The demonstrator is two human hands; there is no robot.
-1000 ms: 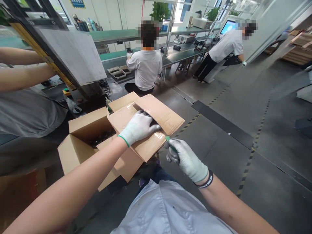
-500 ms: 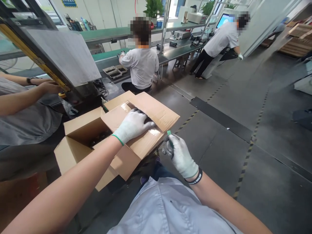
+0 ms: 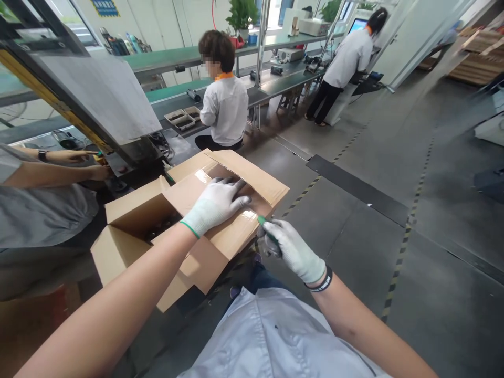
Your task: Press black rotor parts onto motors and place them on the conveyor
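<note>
A brown cardboard box (image 3: 126,231) stands in front of me with its flaps half raised and dark parts inside. My left hand (image 3: 214,206), in a white glove, presses flat on the taped flap (image 3: 236,233) at the box's near right. My right hand (image 3: 289,248), also gloved, grips a small green-tipped tool (image 3: 262,221) whose tip touches the flap's right edge at the shiny tape.
A person in a grey shirt (image 3: 35,210) works at my left beside a slanted grey panel (image 3: 102,94). A seated person (image 3: 224,107) and a standing person (image 3: 346,58) are at green benches behind. Grey floor with striped tape (image 3: 397,262) lies to the right.
My right hand moved left and up, bringing the green tool tip back against the flap's edge. My left hand stays on the flap. The seated person turned their head.
</note>
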